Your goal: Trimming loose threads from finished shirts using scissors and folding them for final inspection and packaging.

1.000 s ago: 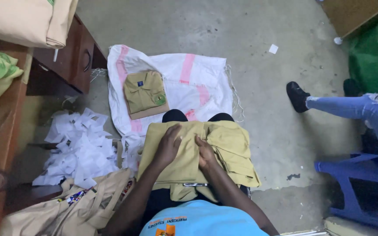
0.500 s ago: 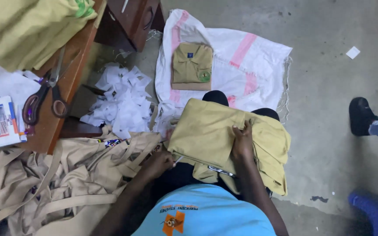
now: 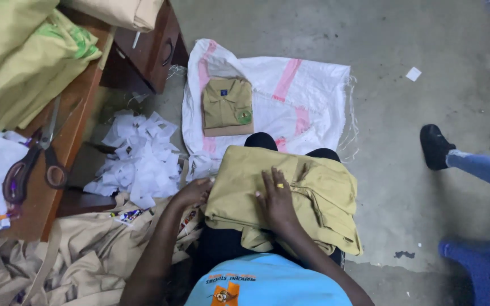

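Head view looks down on a seated person with a khaki shirt [image 3: 307, 198] lying half folded across the lap. Right hand [image 3: 276, 198] rests flat on top of the shirt, fingers spread and pointing away from the body, a yellow ring on one finger. Left hand [image 3: 193, 191] sits at the shirt's left edge with the fingers curled against the fabric; whether it pinches the cloth cannot be told.

Ahead of the knees, a white and pink woven sack [image 3: 307, 96] is spread on the concrete floor [image 3: 370, 34], and a neatly folded khaki shirt [image 3: 227, 107] lies on it. White paper scraps [image 3: 140, 158] are heaped to the left, beside a wooden table [image 3: 80, 130] carrying scissors [image 3: 32, 164]. Loose beige garments [image 3: 80, 255] pile at lower left. Another person's black shoe [image 3: 435, 146] shows at right.
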